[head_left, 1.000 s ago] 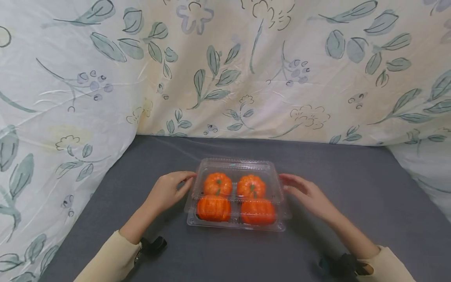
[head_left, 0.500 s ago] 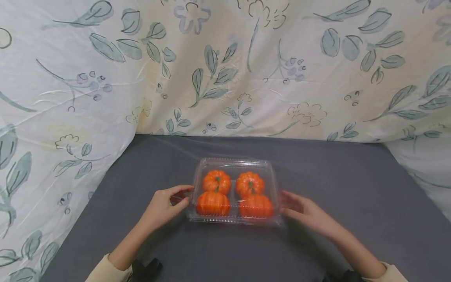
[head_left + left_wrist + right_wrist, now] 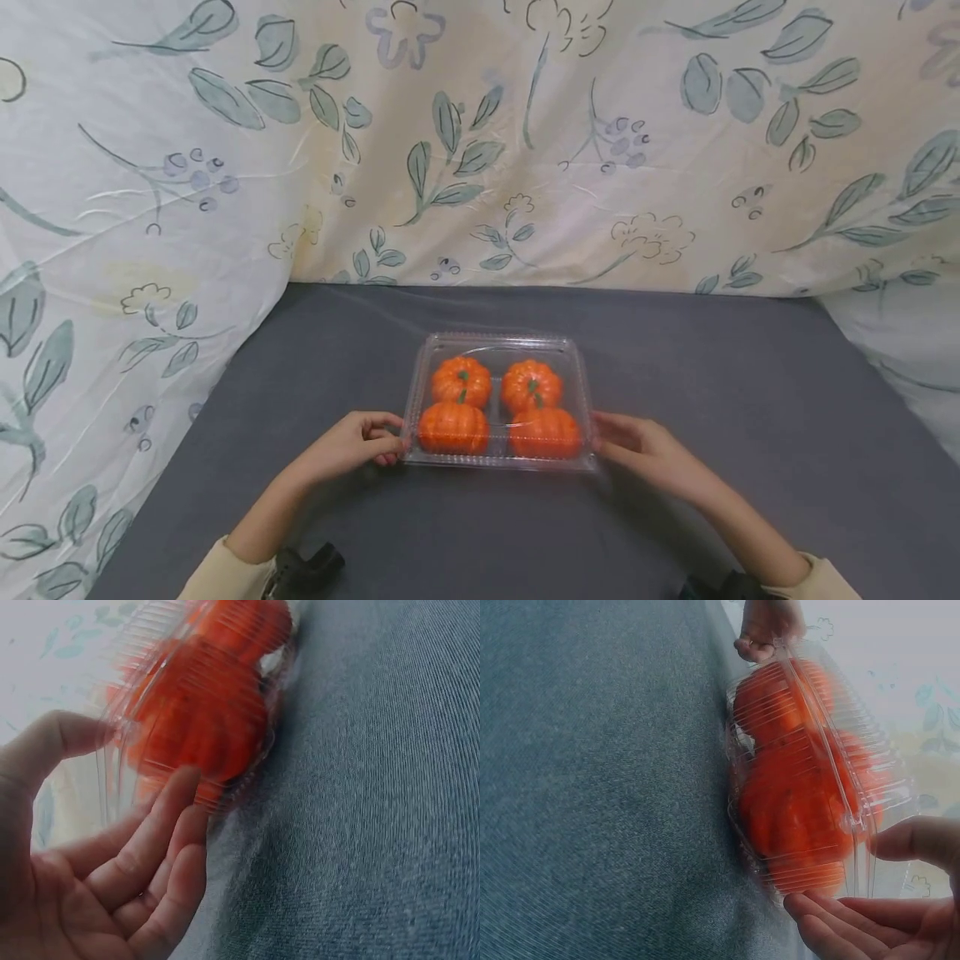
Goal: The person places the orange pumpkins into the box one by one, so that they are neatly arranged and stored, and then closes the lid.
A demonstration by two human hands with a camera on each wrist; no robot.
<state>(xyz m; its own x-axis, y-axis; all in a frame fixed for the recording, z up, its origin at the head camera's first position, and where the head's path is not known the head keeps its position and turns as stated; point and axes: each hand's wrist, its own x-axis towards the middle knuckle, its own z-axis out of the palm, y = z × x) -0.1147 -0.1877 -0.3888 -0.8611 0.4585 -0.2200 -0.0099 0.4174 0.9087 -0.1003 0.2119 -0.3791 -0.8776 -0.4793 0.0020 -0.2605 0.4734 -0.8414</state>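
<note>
A clear plastic clamshell box lies on the cloth with its lid down over several small orange pumpkins with green stems. At its front left corner, my left hand pinches the rim. The left wrist view has the thumb on the lid's flange and the fingers lower down along the side. Opposite, my right hand pinches the front right corner. Its thumb touches the flange in the right wrist view, with the other fingers below. Exact fingertip contact under the rim is partly hidden.
Dark grey cloth covers the table. Behind and to the left hangs a pale curtain printed with leaves and flowers. A black wrist camera is strapped below the left hand.
The lid, earlier raised and overhanging the base, has come down level onto it. Both hands have moved toward the box's front corners, the left closing in on the rim.
</note>
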